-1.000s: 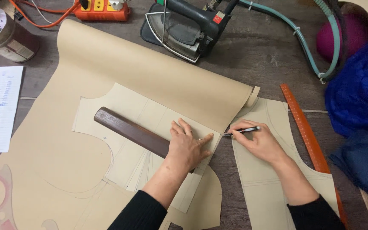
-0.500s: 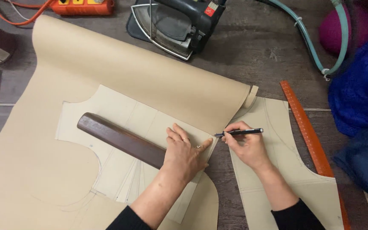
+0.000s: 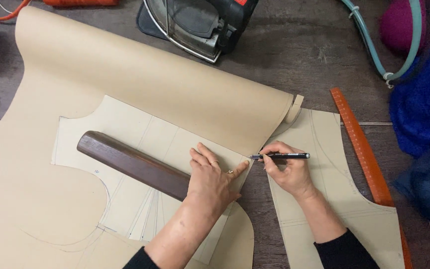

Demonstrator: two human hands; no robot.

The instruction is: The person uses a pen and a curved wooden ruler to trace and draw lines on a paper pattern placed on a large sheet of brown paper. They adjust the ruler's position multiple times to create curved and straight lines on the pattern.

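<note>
A pale pattern piece (image 3: pixel 140 144) is pinned flat on brown paper (image 3: pixel 140 74) by the spread, empty left hand (image 3: pixel 212 179) beside a dark wooden bar (image 3: pixel 133 164), while a pen (image 3: pixel 279 156) is gripped at the piece's edge by the closed right hand (image 3: pixel 287 172).

We see tan kraft paper (image 3: pixel 140 74) under a paler cream pattern piece (image 3: pixel 125 124) marked with thin pencil lines, a dark brown wooden block (image 3: pixel 130 162), a black pen (image 3: pixel 282 156), an orange ruler (image 3: pixel 362 149), bright blue fabric (image 3: pixel 421 104) and a teal hose (image 3: pixel 374 50).
</note>
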